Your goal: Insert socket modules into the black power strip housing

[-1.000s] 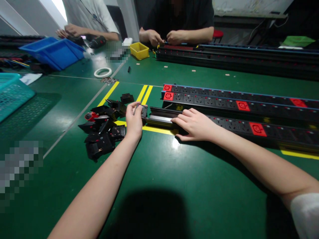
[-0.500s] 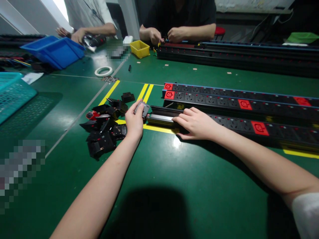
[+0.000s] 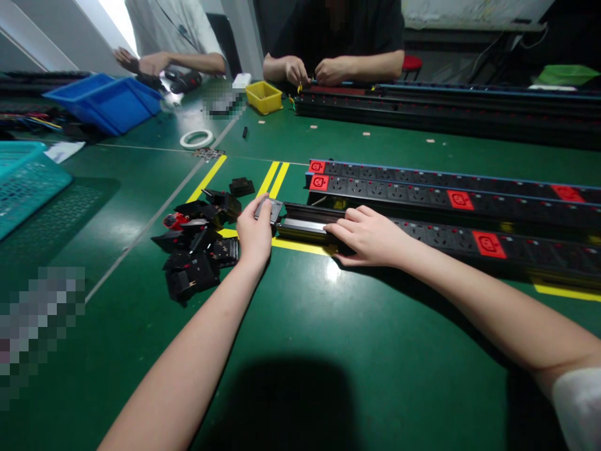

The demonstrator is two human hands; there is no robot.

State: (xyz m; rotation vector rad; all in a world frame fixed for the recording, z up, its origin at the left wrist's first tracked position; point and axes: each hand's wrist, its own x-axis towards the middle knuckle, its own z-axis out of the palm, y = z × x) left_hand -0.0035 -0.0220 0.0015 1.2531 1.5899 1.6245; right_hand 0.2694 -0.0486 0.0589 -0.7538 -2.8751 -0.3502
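Observation:
My left hand (image 3: 254,233) pinches a small dark socket module (image 3: 269,210) at the open left end of a long black power strip (image 3: 436,241) lying across the green table (image 3: 291,326). My right hand (image 3: 370,237) rests palm down on the strip's bare metal channel (image 3: 303,224), fingers stretched out and pressing it. Just left of my left hand lies a pile of black socket modules (image 3: 195,250), one of them red.
Two more finished strips (image 3: 422,185) with red sockets lie behind the near one. Across the table, two other people work with their hands near a yellow bin (image 3: 263,96) and blue bins (image 3: 106,100). A teal basket (image 3: 23,181) stands at the left; a tape roll (image 3: 196,138) lies mid-table.
My left hand turned the module from upright to flat and moved it against the strip's end. My right hand stayed on the channel.

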